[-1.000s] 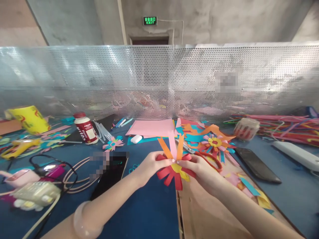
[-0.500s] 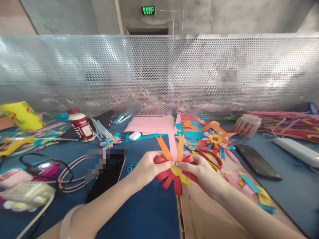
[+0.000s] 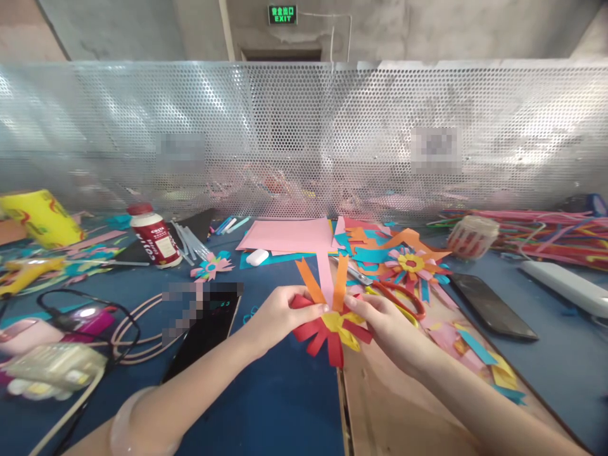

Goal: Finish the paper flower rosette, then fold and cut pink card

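A paper flower (image 3: 327,339) with red looped petals, a yellow centre and yellow loops is held up above the table, its face towards me. Two orange strips and a pale pink strip stick up from its top. My left hand (image 3: 280,323) pinches it from the left, the thumb lying near the centre and the other fingers hidden behind. At the right side my right hand (image 3: 387,323) grips the edge between thumb and fingers, partly behind the petals. Just beyond that hand lie scissors (image 3: 408,297) with orange and yellow handles.
A finished paper flower (image 3: 408,263) and coloured scraps lie behind the scissors. Pink paper sheets (image 3: 285,235), a bottle (image 3: 154,237) and a smaller flower (image 3: 210,266) stand or lie at the back. Phones (image 3: 494,307) and cables flank the hands. A perforated metal panel (image 3: 294,126) closes the far side.
My right thumb has slid from the flower's centre out to its right side, uncovering more of the yellow middle. The flower has shifted slightly left and tilted; my left hand keeps its pinch.
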### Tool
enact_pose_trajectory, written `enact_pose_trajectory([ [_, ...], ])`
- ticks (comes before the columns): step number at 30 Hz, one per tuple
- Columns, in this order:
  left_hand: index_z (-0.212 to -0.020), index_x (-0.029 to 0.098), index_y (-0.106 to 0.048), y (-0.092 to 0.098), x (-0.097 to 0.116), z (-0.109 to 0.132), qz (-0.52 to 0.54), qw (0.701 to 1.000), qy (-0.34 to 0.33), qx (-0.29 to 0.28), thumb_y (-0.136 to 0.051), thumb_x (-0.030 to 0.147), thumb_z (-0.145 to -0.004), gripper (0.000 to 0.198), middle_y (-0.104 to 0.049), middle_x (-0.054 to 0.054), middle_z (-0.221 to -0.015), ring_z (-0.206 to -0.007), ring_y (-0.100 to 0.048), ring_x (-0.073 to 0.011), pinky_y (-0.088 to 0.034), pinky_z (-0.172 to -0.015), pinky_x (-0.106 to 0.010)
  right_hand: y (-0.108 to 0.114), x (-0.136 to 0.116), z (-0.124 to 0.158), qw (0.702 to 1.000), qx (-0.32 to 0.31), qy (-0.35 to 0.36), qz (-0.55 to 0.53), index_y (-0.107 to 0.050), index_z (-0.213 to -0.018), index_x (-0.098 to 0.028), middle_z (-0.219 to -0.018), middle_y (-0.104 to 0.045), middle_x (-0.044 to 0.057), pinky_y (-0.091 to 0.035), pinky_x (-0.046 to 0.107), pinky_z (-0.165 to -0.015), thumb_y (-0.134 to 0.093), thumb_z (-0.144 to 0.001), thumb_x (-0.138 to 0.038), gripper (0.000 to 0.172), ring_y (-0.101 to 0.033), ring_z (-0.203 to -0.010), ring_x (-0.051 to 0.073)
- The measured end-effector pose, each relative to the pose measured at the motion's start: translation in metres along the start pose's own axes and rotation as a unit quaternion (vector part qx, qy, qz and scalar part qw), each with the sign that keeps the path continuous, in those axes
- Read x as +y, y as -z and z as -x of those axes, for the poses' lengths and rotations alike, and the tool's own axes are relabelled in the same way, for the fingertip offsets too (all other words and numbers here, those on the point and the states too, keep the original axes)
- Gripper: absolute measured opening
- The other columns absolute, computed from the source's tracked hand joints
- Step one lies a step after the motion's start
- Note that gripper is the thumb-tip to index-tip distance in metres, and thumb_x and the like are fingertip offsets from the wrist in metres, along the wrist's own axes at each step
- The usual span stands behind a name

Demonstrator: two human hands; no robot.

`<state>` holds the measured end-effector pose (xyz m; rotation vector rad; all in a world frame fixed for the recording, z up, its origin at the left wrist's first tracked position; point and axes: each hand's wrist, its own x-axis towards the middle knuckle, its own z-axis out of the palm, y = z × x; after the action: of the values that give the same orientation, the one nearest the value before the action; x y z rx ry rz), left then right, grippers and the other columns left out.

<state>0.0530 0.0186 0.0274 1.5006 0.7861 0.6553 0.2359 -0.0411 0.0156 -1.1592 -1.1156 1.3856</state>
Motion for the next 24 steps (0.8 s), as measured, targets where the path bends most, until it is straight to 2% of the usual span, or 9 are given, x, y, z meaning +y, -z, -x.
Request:
enact_pose_trajectory([
  [5, -0.103, 0.016, -0.065, -0.001, 0.001, 0.002, 0.003, 1.000, 0.000, -0.022, -0.064, 0.028, -0.074, 0.031, -0.068, -0.006, -0.099, -0.095, -0.061, -0.0219, -0.046, -0.084, -0.032, -0.006, -0.004, 0.000, 0.999, 0.033, -0.013, 0.036, -0.057, -0.064, -0.015, -0.059, -0.051, -0.004, -0.035, 0.021, -0.057, -0.072, -0.068, -0.044, 0.032, -0.045, -0.057, 0.008],
  [9, -0.093, 0.015, -0.066, -0.001, 0.003, 0.003, -0.021, 1.000, -0.001, -0.005, -0.059, 0.039, -0.078, 0.030, -0.068, -0.006, -0.092, -0.088, -0.061, -0.0207, -0.046, -0.080, -0.031, -0.008, -0.006, 0.001, 0.998, 0.051, -0.006, 0.035, -0.058, -0.061, -0.015, -0.050, -0.041, -0.007, -0.030, 0.020, -0.051, -0.073, -0.067, -0.039, 0.029, -0.036, -0.049, 0.006],
  [16, -0.092, 0.014, -0.062, -0.003, 0.003, 0.005, -0.015, 1.000, -0.004, -0.007, -0.064, 0.036, -0.075, 0.027, -0.067, -0.006, -0.090, -0.090, -0.061, -0.0221, -0.046, -0.080, -0.033, -0.011, -0.008, 0.002, 0.998, 0.051, -0.009, 0.039, -0.061, -0.065, -0.014, -0.052, -0.044, -0.006, -0.030, 0.020, -0.052, -0.073, -0.067, -0.041, 0.029, -0.037, -0.051, 0.006],
  [20, -0.089, 0.014, -0.062, -0.002, 0.001, 0.005, -0.027, 1.000, -0.011, 0.001, -0.064, 0.036, -0.074, 0.027, -0.066, -0.006, -0.089, -0.092, -0.061, -0.0239, -0.047, -0.080, -0.034, -0.011, -0.006, 0.003, 0.998, 0.049, 0.004, 0.047, -0.060, -0.063, -0.014, -0.050, -0.042, -0.007, -0.030, 0.021, -0.051, -0.071, -0.069, -0.041, 0.029, -0.035, -0.049, 0.006],
  [24, -0.093, 0.014, -0.062, -0.002, -0.003, 0.005, -0.033, 0.999, -0.022, -0.007, -0.062, 0.036, -0.077, 0.028, -0.067, -0.008, -0.094, -0.091, -0.061, -0.0227, -0.047, -0.081, -0.033, -0.010, -0.001, 0.003, 0.997, 0.036, 0.030, 0.058, -0.060, -0.066, -0.014, -0.054, -0.048, -0.005, -0.031, 0.021, -0.051, -0.070, -0.070, -0.039, 0.027, -0.040, -0.051, 0.007],
])
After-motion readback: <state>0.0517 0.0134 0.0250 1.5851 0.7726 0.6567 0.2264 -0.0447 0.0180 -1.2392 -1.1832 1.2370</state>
